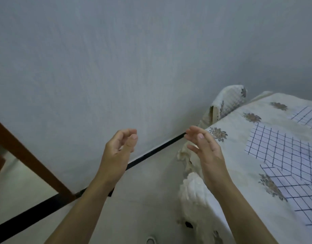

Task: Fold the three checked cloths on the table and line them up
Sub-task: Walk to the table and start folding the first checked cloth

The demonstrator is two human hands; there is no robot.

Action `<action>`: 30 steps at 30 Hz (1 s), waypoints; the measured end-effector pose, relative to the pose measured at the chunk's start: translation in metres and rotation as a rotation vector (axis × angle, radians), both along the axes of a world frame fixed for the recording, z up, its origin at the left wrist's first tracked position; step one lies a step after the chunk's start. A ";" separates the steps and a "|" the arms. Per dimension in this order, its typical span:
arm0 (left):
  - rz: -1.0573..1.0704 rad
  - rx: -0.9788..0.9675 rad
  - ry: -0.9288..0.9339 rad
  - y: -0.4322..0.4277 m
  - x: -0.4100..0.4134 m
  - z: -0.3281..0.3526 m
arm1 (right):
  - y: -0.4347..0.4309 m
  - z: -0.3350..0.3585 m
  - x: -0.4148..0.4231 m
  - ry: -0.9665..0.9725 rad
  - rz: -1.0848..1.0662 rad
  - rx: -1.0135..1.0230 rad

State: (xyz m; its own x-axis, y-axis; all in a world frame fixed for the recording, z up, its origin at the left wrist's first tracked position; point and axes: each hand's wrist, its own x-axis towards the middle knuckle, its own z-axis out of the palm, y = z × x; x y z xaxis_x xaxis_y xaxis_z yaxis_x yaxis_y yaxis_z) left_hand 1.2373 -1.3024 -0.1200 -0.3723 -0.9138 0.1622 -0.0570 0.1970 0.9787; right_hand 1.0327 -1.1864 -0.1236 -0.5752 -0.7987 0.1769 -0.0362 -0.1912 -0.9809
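At the far left a brown wooden frame [28, 161] slants across the floor, and a black skirting strip [151, 152] runs along the foot of the grey wall [134, 59]. The person's left hand [119, 148] is raised in the air in front of that wall, its grip half curled with the fingers loosely bent toward the thumb, and holds nothing. The right hand [205, 148] is just beside the tabletop's near corner, its grip open with the fingers spread and slightly bent, also empty.

Further right, the tabletop [236, 155] wears a cream floral cover, and the checked cloths [278, 152] lie flat on it, white with a thin dark grid, overlapping one another; how many there are cannot be told, since they run out of view at the right edge. Both hands are apart from them.

The cloths look thin, light and limp, so they will likely sag and slide on the cover rather than hold a shape. A sensible hold would be a pinch at two neighbouring corners, one per hand, keeping the edge taut while folding.
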 end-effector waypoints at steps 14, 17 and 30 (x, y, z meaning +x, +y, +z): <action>-0.348 -0.013 0.016 -0.208 -0.166 0.022 | -0.157 0.020 -0.102 0.048 -0.308 0.019; -0.430 0.020 0.021 -0.242 -0.199 0.013 | -0.180 0.012 -0.118 0.042 -0.394 0.058; -0.919 0.057 0.139 -0.390 -0.348 0.031 | -0.298 0.038 -0.171 0.073 -0.826 0.079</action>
State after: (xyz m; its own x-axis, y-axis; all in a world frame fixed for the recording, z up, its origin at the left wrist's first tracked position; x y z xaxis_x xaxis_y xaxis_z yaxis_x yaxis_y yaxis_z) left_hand 0.8889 -1.6920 -0.0887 -0.9343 -0.2776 0.2236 0.2159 0.0584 0.9747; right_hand 0.8619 -1.4842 -0.0855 -0.9708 -0.1365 0.1975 -0.1986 -0.0056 -0.9801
